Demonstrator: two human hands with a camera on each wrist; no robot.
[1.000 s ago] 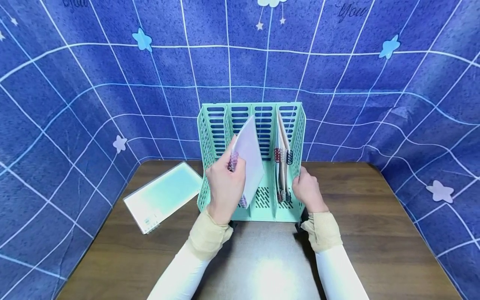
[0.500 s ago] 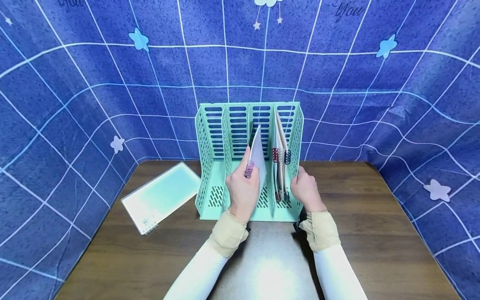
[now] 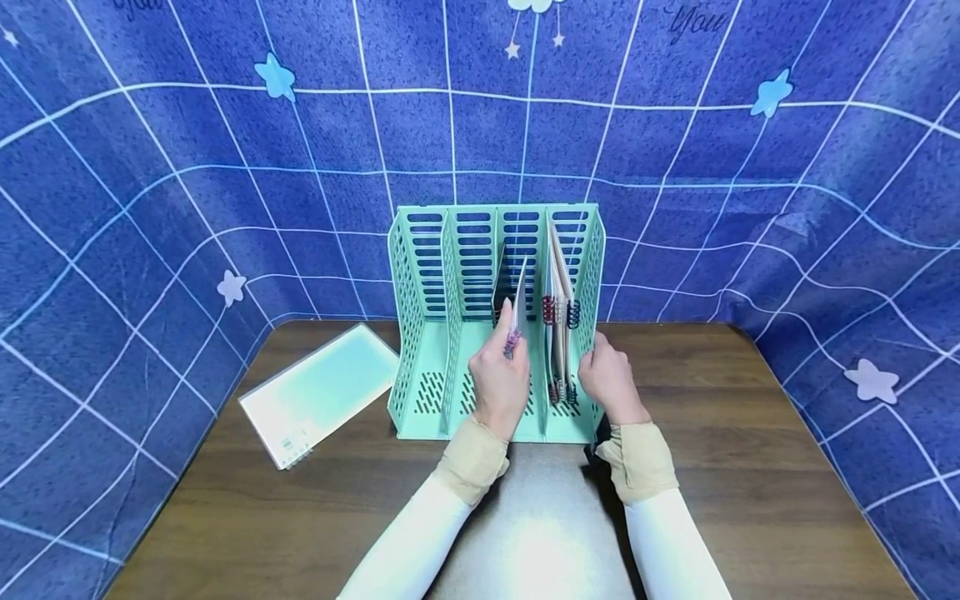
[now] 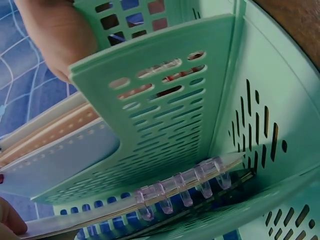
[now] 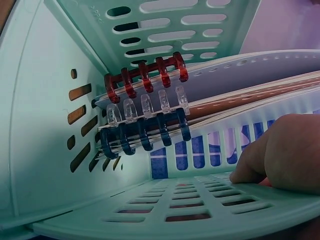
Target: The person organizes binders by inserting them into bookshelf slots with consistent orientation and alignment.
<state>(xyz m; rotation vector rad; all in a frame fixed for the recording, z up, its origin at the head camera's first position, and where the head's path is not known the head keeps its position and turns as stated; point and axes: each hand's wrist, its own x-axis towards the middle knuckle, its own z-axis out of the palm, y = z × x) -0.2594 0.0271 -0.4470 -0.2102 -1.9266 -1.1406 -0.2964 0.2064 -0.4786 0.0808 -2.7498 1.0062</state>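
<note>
My left hand [image 3: 501, 379] grips a pale notebook with purple rings [image 4: 182, 190] by its ringed edge. The notebook stands nearly upright inside a mint-green file organizer [image 3: 427, 350], in the compartment second from the right. Beside it a dark notebook [image 3: 501, 279] leans near the divider on its left, partly hidden by my hand. On the organizer's right side wall rests my right hand [image 3: 609, 379], its fingers curled over the edge. Notebooks with red rings [image 5: 145, 77], clear rings [image 5: 147, 107] and dark blue rings [image 5: 145, 134] stand together in the rightmost compartment.
A notebook with a white and pale-green cover [image 3: 322, 392] lies flat and slanted on the brown wooden table [image 3: 247, 525], left of the organizer. Behind stands a blue cloth backdrop [image 3: 480, 133] with white lines and stars.
My left hand has moved right and slightly down with the purple-ringed notebook, which has turned edge-on inside the compartment. The dark notebook has come into view. My right hand stays on the side wall.
</note>
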